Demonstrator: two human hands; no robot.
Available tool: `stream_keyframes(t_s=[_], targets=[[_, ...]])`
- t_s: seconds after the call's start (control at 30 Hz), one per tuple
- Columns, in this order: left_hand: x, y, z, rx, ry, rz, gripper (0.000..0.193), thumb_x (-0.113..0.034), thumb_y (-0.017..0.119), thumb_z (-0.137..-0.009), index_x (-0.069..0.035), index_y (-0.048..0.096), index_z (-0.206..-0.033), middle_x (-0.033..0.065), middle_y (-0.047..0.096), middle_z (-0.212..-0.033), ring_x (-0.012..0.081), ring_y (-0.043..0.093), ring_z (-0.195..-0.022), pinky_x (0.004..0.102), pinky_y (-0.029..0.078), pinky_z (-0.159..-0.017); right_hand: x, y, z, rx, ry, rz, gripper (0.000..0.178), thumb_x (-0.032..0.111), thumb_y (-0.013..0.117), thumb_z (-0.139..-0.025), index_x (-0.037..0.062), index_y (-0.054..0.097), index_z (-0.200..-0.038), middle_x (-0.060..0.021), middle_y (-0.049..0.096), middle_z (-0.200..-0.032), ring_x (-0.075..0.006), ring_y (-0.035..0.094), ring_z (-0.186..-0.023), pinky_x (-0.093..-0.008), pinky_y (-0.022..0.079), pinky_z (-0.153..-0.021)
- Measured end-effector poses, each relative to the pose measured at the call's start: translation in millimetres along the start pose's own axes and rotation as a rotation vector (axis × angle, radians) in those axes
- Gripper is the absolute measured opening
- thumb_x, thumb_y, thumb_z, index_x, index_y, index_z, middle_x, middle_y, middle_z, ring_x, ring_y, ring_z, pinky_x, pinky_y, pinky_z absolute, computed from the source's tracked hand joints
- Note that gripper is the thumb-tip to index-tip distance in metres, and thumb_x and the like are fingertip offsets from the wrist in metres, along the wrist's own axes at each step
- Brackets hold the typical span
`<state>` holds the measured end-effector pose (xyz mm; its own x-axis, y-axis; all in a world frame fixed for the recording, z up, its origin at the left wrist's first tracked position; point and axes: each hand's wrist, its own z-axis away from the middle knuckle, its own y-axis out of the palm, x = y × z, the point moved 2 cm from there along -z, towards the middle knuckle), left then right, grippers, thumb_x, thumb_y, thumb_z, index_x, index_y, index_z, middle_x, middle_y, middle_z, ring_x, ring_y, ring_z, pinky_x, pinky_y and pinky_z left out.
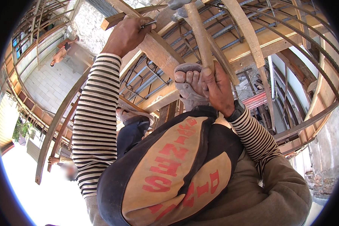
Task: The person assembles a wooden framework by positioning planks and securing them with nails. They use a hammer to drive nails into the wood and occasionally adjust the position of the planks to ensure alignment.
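My right hand [219, 90] is closed round the wooden handle of a hammer [198, 35], whose metal head is up at the top edge of the view. My left hand [129, 34] is up at the far left of the beams, its fingers pinched on a short dark metal piece that looks like a nail [150, 24]. This hand is against a wooden beam [162, 52]. One sandalled foot [192, 83] is planted just left of my right hand. The other sandalled foot [133, 113] stands lower left. The nail's tip is hard to make out.
Beneath the timbers run several steel reinforcing bars [145, 81] in a wooden form. Curved bars [309, 35] arch on the right. A long wooden plank [62, 124] slants on the left. Two people, one far off [60, 54] and one lower left [67, 169], are in view.
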<state>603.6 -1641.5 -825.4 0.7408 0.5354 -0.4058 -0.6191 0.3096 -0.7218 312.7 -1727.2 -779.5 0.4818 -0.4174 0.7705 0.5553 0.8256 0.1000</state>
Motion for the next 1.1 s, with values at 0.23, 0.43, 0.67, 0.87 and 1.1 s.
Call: stream_keyframes(t_s=[0.23, 0.43, 0.67, 0.87, 1.1], targets=[[-9, -2, 3, 0.021, 0.058, -0.124, 0.025, -0.019, 0.06, -0.095, -0.008, 0.068, -0.116, 0.0179, 0.07, -0.088, 0.033, 0.068, -0.079, 0.0408, 0.054, -0.075, 2, -3, -3, 0.018, 0.04, -0.002, 0.032, 0.032, 0.048, -0.105, 0.0002, 0.051, -0.107, -0.0061, 0.056, -0.072, -0.0079, 0.05, -0.063, -0.0261, 0.041, -0.054], [-13, 1, 6, -0.011, 0.091, -0.196, 0.028, -0.022, 0.056, -0.097, -0.012, 0.067, -0.122, 0.0175, 0.071, -0.087, 0.0316, 0.07, -0.079, 0.0419, 0.056, -0.075, 11, -4, 6, -0.085, -0.132, -0.283, 0.03, 0.034, 0.046, -0.106, 0.0049, 0.048, -0.109, 0.005, 0.043, -0.069, -0.0023, 0.037, -0.053, -0.019, 0.032, -0.045], [-2, 10, 10, -0.038, 0.075, -0.206, 0.03, -0.017, 0.057, -0.095, -0.013, 0.066, -0.123, 0.018, 0.071, -0.086, 0.0308, 0.07, -0.076, 0.0416, 0.056, -0.072, 4, -3, -5, 0.074, 0.082, -0.125, 0.029, 0.031, 0.044, -0.106, 0.002, 0.049, -0.107, 0.0027, 0.047, -0.069, -0.0026, 0.041, -0.06, -0.02, 0.036, -0.053], [-10, 5, 9, -0.062, 0.114, -0.172, 0.03, -0.012, 0.058, -0.091, -0.011, 0.068, -0.119, 0.0187, 0.07, -0.082, 0.032, 0.069, -0.073, 0.0425, 0.055, -0.068, 22, -10, 2, -0.057, -0.033, -0.32, 0.03, 0.03, 0.043, -0.106, 0.0018, 0.053, -0.108, -0.0005, 0.052, -0.072, -0.0042, 0.044, -0.062, -0.0211, 0.037, -0.054], [-19, -3, 4, 0.048, 0.019, -0.178, 0.028, -0.019, 0.056, -0.094, -0.009, 0.068, -0.118, 0.0186, 0.071, -0.096, 0.0343, 0.068, -0.087, 0.0425, 0.054, -0.08, 7, -21, -3, -0.018, 0.198, -0.341, 0.029, 0.03, 0.047, -0.105, 0.0018, 0.052, -0.109, -0.0026, 0.057, -0.08, -0.0087, 0.051, -0.07, -0.0265, 0.044, -0.063]])
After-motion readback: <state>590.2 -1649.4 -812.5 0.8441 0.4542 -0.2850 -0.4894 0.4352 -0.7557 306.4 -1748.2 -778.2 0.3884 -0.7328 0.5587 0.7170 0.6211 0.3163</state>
